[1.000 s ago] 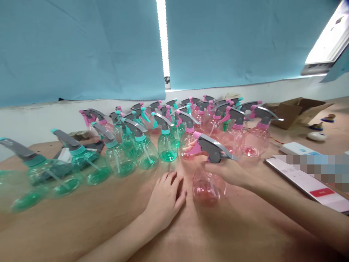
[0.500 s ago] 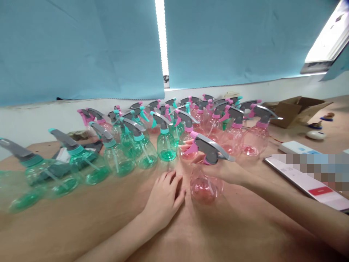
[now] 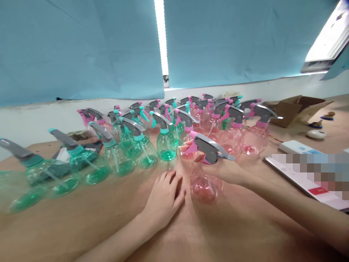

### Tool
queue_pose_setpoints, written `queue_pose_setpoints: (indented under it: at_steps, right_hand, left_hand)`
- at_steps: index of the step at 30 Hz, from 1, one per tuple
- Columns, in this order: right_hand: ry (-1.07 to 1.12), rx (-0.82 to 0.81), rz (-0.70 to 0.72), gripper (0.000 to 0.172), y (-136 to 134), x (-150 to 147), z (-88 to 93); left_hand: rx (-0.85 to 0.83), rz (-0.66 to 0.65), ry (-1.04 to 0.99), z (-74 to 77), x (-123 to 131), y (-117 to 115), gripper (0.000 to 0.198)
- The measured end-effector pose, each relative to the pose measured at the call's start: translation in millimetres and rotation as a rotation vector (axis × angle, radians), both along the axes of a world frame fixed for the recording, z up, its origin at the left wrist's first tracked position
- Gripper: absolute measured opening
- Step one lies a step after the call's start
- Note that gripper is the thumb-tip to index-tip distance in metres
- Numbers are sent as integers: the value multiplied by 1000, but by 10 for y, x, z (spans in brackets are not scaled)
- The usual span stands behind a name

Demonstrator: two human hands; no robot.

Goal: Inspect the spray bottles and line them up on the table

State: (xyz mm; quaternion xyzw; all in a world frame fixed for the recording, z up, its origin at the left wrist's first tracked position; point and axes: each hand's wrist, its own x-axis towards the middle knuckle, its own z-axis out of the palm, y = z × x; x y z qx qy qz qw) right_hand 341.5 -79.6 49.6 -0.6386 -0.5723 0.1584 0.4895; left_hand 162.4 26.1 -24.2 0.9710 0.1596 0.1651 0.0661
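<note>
My left hand [image 3: 165, 196] lies palm down on the brown tabletop, fingers spread and holding nothing. To its right stands a clear pink spray bottle [image 3: 205, 187] with a grey and pink trigger head, upright on the table. My right hand [image 3: 225, 171] reaches in from the right and wraps behind this bottle's neck. Its fingertips show left of the trigger, in front of another pink spray bottle [image 3: 188, 136]; the grip itself is partly hidden. Just beyond my left hand is a green spray bottle [image 3: 167, 143] with a turquoise collar.
Several green spray bottles [image 3: 116, 156] line the left, and several pink ones [image 3: 255, 138] stand back right. A phone [image 3: 297, 178], a white box-shaped device [image 3: 298, 148], a white mouse-like object [image 3: 315, 134] and an open cardboard box [image 3: 289, 111] lie right. Blue sheets [image 3: 81, 51] hang behind.
</note>
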Motion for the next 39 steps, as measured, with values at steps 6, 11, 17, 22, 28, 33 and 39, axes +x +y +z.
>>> queue_pose_setpoints:
  at_steps: [6,11,17,22,28,33,39]
  right_hand:
    - [-6,7,-23,23,-6,-4,3]
    - [15,10,-20,9,-1,-2,-13]
    - [-34,-51,-66,3,-9,-14,11]
    - [-62,-134,-122,11,-22,-13,19]
    - [-42,-104,-113,10,-24,-9,23]
    - [11,-59,-73,10,-14,-28,56]
    - [111,33,-97,5,-21,-84,93]
  left_hand:
    - [2,4,-2,7,10,-4,26]
    - [-4,4,-7,15,14,-7,26]
    - [9,4,-13,-3,6,-4,26]
    - [8,4,-7,9,1,-15,26]
    - [6,4,-7,21,9,-16,26]
    - [2,3,-2,22,11,-18,26]
    - [-4,10,11,16,16,-13,28]
